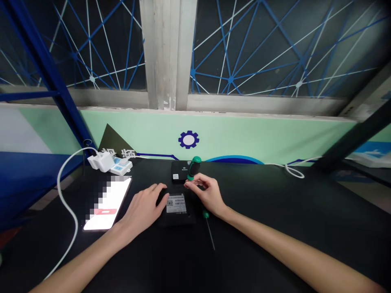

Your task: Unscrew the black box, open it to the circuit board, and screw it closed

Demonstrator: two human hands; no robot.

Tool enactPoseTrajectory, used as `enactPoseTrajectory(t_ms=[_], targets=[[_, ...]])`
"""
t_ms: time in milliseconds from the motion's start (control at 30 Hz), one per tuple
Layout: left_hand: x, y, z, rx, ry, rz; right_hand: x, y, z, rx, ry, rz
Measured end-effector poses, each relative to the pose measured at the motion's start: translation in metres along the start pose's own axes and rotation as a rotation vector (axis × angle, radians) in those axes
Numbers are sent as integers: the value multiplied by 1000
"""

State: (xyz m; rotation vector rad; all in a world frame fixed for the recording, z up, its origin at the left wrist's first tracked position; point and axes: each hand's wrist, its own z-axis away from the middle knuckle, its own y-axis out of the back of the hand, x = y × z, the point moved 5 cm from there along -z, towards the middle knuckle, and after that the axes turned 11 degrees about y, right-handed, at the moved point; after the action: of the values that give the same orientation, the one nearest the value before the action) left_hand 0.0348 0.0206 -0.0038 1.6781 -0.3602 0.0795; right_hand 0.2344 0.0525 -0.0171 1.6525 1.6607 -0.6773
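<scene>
A small black box [177, 217] with a white label lies flat on the black table [259, 228] in front of me. My left hand [143, 209] rests against its left edge, fingers stretched out and lying on the box. My right hand [209, 194] hovers over the box's far right corner, thumb and fingers pinched at the lower end of a green-and-black-handled screwdriver [194, 166] that stands nearly upright. A second, thin screwdriver [210, 232] with a green collar lies on the table under my right wrist.
Another black box [178, 169] sits just behind the first. A lit phone [106, 203] lies to the left. Behind it are a white charger [102, 160] and power strip [122, 166] with a white cable [65, 203]. A green wall panel [244, 138] borders the table's far edge.
</scene>
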Motion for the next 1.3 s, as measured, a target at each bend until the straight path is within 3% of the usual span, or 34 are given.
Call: enactPoseTrajectory(t_ms=[500, 1133, 1300], targets=[[0, 2, 0, -96, 11, -14, -6, -2, 3, -82, 61, 50], [-1, 0, -1, -77, -34, -8, -6, -1, 0, -26, 44, 88], [-2, 1, -1, -81, -35, -9, -8, -2, 2, -70, 42, 53]])
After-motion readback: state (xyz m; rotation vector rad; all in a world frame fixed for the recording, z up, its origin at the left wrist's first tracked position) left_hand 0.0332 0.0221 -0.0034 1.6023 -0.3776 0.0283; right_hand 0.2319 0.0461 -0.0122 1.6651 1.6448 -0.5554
